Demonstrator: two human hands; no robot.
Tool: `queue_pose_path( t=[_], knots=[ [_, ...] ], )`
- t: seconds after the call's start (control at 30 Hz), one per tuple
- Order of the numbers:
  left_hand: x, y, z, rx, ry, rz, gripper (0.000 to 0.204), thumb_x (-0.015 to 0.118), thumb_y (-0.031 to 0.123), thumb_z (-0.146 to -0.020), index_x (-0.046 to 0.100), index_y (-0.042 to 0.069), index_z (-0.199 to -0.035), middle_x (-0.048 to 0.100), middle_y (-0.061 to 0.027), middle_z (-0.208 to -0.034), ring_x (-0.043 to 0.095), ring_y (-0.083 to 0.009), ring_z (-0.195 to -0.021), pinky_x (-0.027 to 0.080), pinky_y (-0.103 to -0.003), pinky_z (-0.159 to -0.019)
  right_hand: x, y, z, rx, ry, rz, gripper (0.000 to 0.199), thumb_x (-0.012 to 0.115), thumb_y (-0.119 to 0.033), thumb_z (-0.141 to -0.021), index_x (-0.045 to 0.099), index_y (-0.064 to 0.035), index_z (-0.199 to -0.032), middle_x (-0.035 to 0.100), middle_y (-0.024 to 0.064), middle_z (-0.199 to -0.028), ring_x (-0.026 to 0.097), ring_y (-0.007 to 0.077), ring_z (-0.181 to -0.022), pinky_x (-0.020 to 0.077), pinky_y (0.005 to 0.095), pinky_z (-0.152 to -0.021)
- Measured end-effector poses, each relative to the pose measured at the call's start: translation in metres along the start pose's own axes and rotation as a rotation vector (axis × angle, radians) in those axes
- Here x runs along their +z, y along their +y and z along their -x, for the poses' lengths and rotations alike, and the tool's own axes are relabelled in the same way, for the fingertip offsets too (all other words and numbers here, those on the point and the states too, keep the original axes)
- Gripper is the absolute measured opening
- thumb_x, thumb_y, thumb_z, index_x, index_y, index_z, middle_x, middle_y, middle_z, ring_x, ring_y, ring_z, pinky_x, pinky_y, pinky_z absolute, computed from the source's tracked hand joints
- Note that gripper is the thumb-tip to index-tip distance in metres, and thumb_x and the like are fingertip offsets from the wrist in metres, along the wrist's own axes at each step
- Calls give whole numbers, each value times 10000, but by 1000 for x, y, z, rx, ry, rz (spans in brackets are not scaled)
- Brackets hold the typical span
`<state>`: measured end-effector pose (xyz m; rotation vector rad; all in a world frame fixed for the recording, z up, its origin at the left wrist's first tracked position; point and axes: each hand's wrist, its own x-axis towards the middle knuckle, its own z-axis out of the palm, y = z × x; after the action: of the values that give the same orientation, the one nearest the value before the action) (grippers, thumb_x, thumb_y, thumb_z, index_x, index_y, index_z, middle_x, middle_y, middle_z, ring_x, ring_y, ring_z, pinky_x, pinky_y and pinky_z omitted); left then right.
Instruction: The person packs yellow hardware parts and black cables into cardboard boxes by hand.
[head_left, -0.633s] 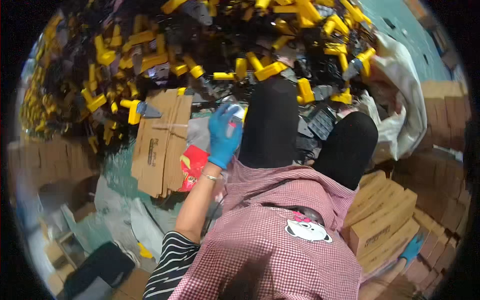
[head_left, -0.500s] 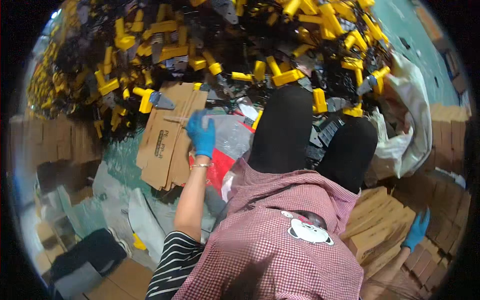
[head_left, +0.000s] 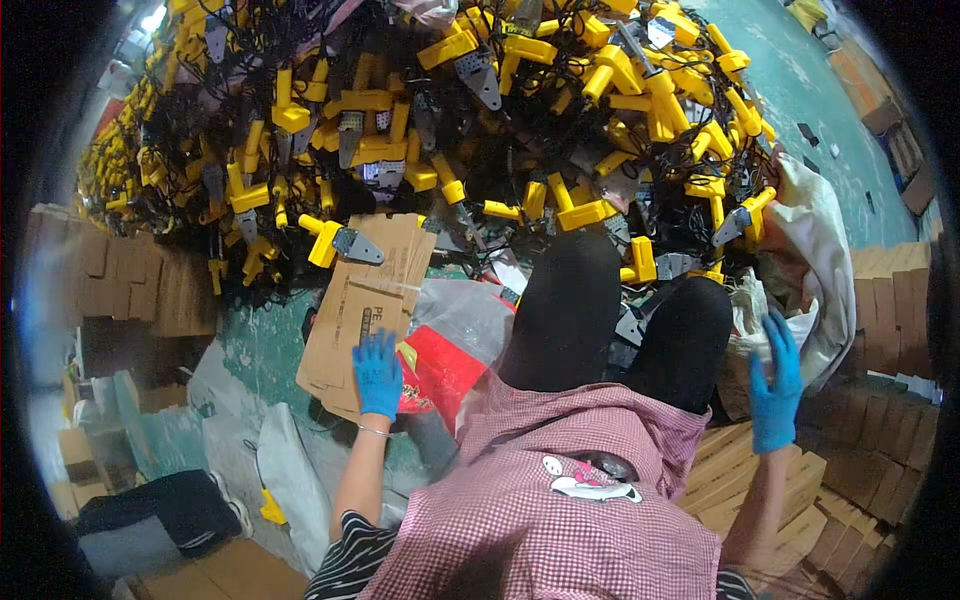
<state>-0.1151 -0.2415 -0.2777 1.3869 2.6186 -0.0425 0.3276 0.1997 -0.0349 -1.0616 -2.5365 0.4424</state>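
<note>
Left hand [head_left: 378,378] over lower edge of flat cardboard stack [head_left: 350,300], grip spread, contact unclear from here; stack lies left of red bag [head_left: 448,362]; right hand [head_left: 775,392] near white sack [head_left: 822,260], grip likewise spread

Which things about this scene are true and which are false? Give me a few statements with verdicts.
1. The left hand and right hand are both gloved in blue. True.
2. The right hand is clenched around something. False: its fingers are spread, with nothing visible in its grip.
3. The yellow pieces are heaped beyond the knees. True.
4. The white sack lies left of the knees. False: it lies to their right.
5. The apron is plain green. False: it is red-and-white checked.
</note>
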Motion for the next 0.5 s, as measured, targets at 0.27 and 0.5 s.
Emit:
queue_pose_path(
  t=[0.27,0.5],
  knots=[
    [29,-22,8,-409,-43,-6,927,700,508,-841,304,81,-1563,334,-229,-1581,393,-489,-1368,293,-580,-1152,22,-75,-37,-280,-24,-110,574,674,-3,-835,560,-70,-1394,515,157,-1460,476,360,-1350,368,437,-1141],
    [10,-10,-17,-561,-7,-230,995,663,605,-820,256,134,-1595,273,-218,-1616,342,-492,-1413,302,-599,-1142,32,-78,-19,-173,-13,-326,549,658,-4,-850,578,-76,-1389,528,153,-1451,497,347,-1334,373,415,-1140]
  ],
)
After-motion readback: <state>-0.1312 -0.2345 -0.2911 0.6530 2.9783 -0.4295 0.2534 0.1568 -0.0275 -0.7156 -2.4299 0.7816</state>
